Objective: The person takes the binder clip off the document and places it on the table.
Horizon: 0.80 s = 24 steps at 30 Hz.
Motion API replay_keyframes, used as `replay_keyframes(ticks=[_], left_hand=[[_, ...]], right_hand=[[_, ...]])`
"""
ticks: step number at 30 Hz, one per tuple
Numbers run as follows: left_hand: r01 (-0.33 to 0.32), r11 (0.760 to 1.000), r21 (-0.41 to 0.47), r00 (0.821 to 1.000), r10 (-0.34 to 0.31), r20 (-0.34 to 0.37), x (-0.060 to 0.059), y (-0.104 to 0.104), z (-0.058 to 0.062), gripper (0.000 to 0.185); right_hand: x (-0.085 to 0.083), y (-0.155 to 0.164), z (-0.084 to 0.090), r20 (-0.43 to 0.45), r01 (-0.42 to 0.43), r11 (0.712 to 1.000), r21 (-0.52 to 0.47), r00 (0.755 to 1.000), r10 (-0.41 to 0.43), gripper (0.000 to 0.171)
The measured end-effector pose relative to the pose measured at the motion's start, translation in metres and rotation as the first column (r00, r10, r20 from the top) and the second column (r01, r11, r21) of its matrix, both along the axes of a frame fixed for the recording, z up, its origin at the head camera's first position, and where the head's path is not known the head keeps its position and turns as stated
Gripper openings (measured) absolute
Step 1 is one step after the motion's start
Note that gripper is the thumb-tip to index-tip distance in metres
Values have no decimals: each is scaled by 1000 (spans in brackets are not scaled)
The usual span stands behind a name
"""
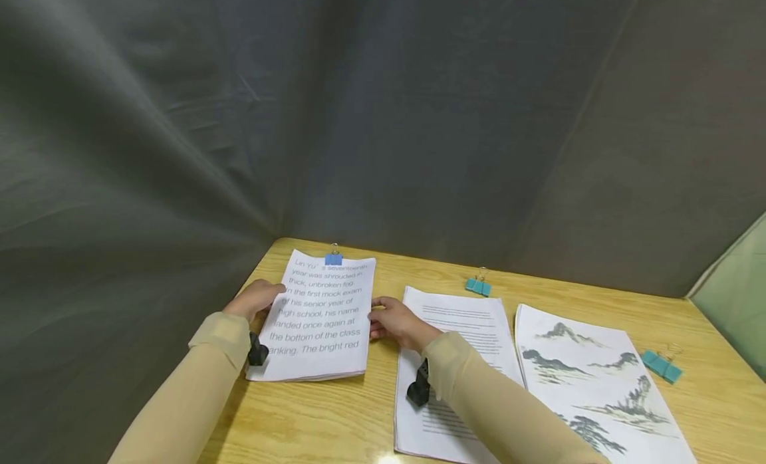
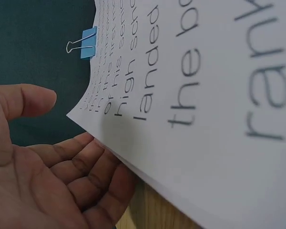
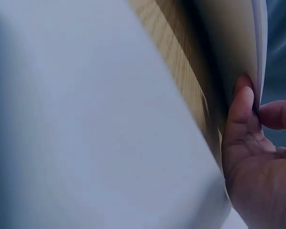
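Note:
A stack of paper with large printed text (image 1: pixel 323 318) is at the left of the table, its right side raised off the wood. A blue binder clip (image 1: pixel 333 258) grips its top edge. My left hand (image 1: pixel 257 299) is at the stack's left edge; in the left wrist view its fingers (image 2: pixel 97 179) reach beneath the sheets while the thumb stands apart from them. At the opposite edge my right hand (image 1: pixel 399 323) pinches the stack between thumb and fingers, as the right wrist view shows.
Right of it lies a stack with small print (image 1: pixel 461 311), partly under my right forearm, then sheets with ink landscapes (image 1: pixel 598 364). One teal binder clip (image 1: pixel 479 286) lies behind the small-print stack, another teal clip (image 1: pixel 661 366) right of the landscapes. Dark curtain (image 1: pixel 419 118) borders the table.

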<state>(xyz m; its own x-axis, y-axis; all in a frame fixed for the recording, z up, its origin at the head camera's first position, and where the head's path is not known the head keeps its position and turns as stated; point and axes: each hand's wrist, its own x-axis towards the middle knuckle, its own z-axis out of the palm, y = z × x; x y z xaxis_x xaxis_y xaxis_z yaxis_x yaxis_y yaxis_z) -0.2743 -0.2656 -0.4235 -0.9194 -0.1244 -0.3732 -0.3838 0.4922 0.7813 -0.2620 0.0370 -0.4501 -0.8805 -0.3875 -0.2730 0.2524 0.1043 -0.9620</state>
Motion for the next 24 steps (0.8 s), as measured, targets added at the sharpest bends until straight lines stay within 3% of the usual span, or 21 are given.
replay_keyframes(ticks=[6, 13, 24], left_hand=[[1, 1000, -12, 999, -1, -53, -3, 6, -3, 38], [-46, 996, -78, 989, 34, -145, -7, 14, -7, 32], [-43, 982, -182, 974, 1, -225, -13, 17, -11, 21]], right_hand=[[3, 6, 1, -2, -4, 1000, 18, 1000, 4, 37], [7, 13, 2, -27, -24, 999, 32, 999, 25, 34], [10, 14, 1, -24, -48, 997, 61, 998, 50, 31]])
